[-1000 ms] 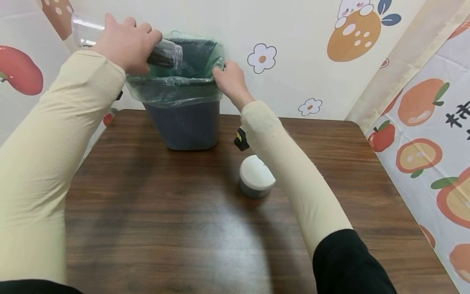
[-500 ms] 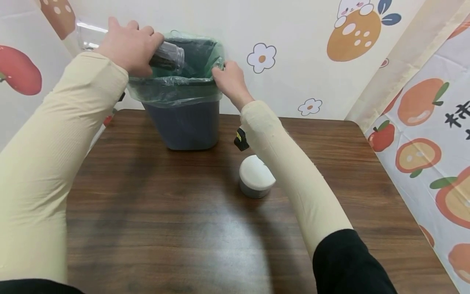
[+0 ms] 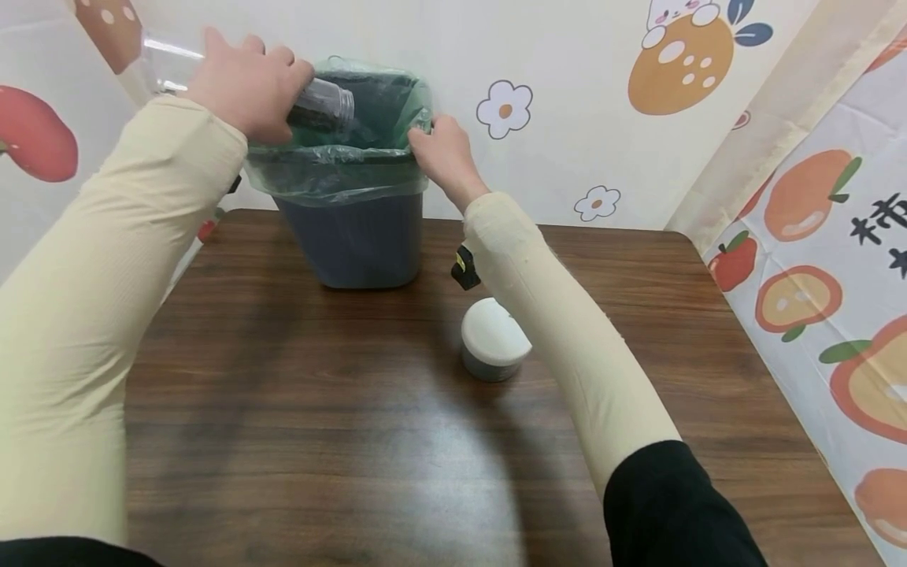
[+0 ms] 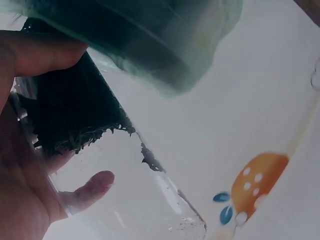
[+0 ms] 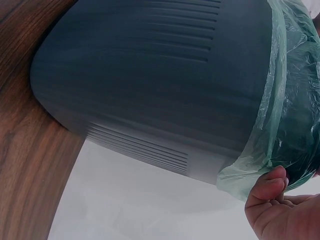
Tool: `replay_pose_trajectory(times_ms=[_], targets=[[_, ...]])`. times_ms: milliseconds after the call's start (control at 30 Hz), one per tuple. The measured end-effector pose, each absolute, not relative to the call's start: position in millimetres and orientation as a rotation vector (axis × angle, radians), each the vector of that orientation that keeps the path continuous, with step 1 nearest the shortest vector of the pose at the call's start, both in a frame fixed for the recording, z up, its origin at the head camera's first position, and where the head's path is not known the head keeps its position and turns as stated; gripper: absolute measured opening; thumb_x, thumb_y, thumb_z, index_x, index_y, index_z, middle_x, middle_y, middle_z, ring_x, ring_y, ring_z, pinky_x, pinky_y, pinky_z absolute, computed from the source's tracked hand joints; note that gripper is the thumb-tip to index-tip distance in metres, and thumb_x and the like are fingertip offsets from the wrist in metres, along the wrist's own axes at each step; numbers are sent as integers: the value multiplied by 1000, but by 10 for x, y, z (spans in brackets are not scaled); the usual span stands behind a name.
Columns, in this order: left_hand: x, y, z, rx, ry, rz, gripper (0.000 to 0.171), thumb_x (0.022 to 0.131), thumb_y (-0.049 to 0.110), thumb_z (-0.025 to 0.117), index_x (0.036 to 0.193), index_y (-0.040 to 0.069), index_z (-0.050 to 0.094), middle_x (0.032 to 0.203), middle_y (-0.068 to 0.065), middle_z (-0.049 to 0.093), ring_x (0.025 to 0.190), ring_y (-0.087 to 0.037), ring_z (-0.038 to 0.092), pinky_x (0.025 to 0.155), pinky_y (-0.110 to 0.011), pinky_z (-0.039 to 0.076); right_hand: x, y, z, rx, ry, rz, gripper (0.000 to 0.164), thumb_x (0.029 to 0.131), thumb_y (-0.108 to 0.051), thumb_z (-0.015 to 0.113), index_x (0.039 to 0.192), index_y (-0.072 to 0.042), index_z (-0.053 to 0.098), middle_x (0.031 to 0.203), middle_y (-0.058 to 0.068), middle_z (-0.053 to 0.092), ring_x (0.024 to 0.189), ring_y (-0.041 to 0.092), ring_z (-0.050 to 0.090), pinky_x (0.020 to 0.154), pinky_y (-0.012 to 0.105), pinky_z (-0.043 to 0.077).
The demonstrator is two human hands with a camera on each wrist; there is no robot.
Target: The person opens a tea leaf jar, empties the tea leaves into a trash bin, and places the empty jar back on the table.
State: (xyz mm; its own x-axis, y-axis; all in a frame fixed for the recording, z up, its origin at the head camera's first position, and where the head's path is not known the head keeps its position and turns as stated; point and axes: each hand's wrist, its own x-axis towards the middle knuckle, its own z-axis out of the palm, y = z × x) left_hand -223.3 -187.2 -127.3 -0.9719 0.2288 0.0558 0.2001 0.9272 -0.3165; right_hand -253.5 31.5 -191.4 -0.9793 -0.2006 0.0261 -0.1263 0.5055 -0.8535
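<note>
A clear jar (image 3: 329, 103) holding dark shreds (image 4: 75, 110) is leaning over the bin (image 3: 350, 240), mouth toward three o'clock. The left hand (image 3: 248, 89) is clamping its fingers round it; the right hand (image 3: 446, 156) is pinching the green liner (image 3: 336, 172) at the bin's two o'clock. Toward five o'clock, a white-topped tub (image 3: 494, 339) is sitting on the counter (image 3: 326, 441).

Text: none could be read for certain | printed cloth (image 3: 868, 268), right side: dark brush-style characters (image 3: 886, 211) showed, cut off by the head view's edge | black wrist device (image 3: 466, 276): yellow mark (image 3: 460, 258) was too small to make out
</note>
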Motion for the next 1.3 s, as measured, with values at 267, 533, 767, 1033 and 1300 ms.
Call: replay_pose_trajectory(times_ms=[267, 533, 767, 1033, 1300], targets=[[-2288, -1927, -1293, -318, -3010, 482, 67, 79, 13, 66, 133, -8, 32, 122, -34, 39, 111, -55, 34, 94, -76, 15, -2570, 275, -1940, -274, 2659, -1500, 18, 98, -21, 41, 82, -13, 42, 79, 1, 40, 69, 14, 40, 64, 26, 37], [-2346, -1958, -1233, -275, -3034, 448, 61, 79, 11, 60, 130, -9, 33, 121, -34, 38, 110, -56, 33, 94, -76, 14, -2610, 252, -1940, -255, 2664, -1514, 19, 98, -21, 41, 80, -13, 42, 75, 1, 40, 65, 14, 39, 62, 27, 36], [-2402, -1916, -1233, -319, -3021, 443, 59, 79, 13, 61, 127, -9, 35, 118, -33, 39, 109, -57, 33, 92, -78, 13, -2639, 256, -1972, -239, 2697, -1509, 20, 97, -20, 41, 79, -13, 42, 74, 1, 41, 65, 13, 40, 62, 26, 35], [-2455, -1963, -1310, -362, -2996, 448, 62, 77, 14, 68, 124, -9, 36, 116, -32, 40, 108, -56, 34, 93, -76, 13, -2661, 206, -1980, -236, 2689, -1517, 20, 97, -20, 42, 78, -13, 41, 74, 1, 39, 65, 14, 39, 62, 26, 35], [-2503, -1988, -1316, -410, -2929, 482, 61, 76, 9, 69, 124, -8, 36, 111, -30, 40, 106, -54, 34, 94, -75, 13, -2699, 162, -1981, -224, 2701, -1527, 19, 97, -20, 41, 80, -13, 43, 75, 1, 40, 67, 13, 39, 62, 25, 36]])
